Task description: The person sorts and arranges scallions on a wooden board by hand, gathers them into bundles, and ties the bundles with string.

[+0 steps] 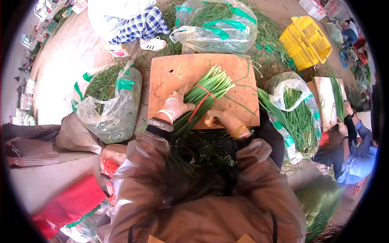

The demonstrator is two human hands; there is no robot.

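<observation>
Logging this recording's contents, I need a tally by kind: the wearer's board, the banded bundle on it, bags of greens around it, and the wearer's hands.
Board: 1
Green bundle: 1
Clear bags: 3 (left, far side, right)
Hands: 2 (left hand, right hand)
Total: 7

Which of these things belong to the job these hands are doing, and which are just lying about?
Seemingly part of the job:
green bundle, held by the left hand
red band around it
board beneath
possibly the bag of greens at right

Probably just lying about:
yellow crate, upper right
red sheet, lower left
checked cloth, far left
</observation>
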